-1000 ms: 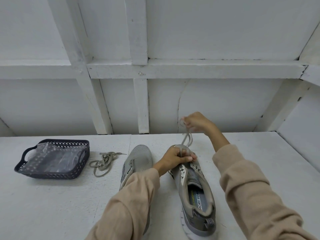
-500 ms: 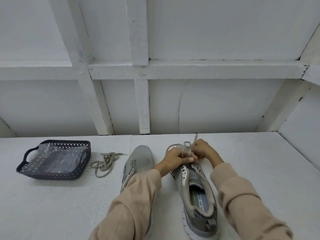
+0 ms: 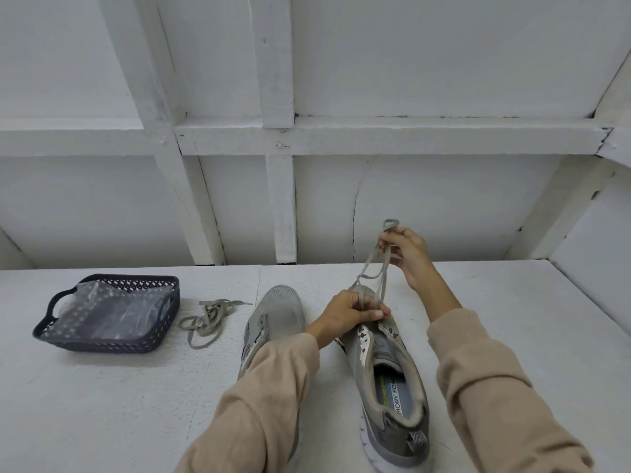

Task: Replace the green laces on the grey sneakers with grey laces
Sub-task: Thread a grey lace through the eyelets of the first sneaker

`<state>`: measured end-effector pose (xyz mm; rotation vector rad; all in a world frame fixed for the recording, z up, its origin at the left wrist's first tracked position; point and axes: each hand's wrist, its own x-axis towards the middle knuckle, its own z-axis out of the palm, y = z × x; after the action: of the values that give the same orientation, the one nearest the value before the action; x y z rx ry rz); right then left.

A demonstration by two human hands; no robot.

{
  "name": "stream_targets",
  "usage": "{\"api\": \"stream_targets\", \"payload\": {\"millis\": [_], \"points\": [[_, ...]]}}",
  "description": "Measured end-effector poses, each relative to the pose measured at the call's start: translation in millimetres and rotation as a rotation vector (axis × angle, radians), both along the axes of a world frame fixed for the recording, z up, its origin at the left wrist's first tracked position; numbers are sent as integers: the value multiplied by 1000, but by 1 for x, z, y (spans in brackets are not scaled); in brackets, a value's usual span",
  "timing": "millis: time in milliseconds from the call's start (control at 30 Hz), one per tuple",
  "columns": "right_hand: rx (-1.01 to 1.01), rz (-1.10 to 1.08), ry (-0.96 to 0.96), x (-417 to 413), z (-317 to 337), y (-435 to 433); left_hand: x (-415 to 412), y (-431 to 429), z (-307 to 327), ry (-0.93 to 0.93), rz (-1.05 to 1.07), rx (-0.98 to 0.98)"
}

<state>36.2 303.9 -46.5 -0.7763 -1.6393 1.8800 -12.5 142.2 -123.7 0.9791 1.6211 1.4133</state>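
Grey lace rises from the front eyelets of the right-hand sneaker, pinched taut in the raised right hand. The left hand clasps that sneaker's forefoot. One second sneaker lies just left. One loose lace lies farther left on the white table, beside one dark basket holding a plastic bag.

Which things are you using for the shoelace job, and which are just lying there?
For the job: sneaker gripped by the left hand; lace in the right hand; other sneaker; loose lace.
Lying about: basket; bag inside it.
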Motion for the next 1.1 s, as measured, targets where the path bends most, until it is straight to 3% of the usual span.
{"api": "stream_targets", "payload": {"millis": [100, 233, 300, 367, 467, 533, 900, 1100], "points": [[175, -69, -229, 2, -15, 5, 1, -1, 1, -6, 5, 1], [533, 134, -839, 14, -29, 12, 2, -2, 3, 0, -9, 8], [700, 138, -1016, 20, -26, 10, 1, -2, 3, 8, -11, 1], [708, 142, -1014, 25, -14, 6, 0, -2, 2, 14, -4, 0], [428, 445, -939, 28, 9, -5, -1, -1, 0, 41, 2, 3], [386, 570, -866, 29, 18, -15, -1, -1, -1, 55, 0, 12], [403, 614, -533, 26, 28, -41, 1, -4, 3, 57, -7, 26], [362, 714, -458, 34, 40, -42, -1, -2, 2, 119, 0, 19]]}}
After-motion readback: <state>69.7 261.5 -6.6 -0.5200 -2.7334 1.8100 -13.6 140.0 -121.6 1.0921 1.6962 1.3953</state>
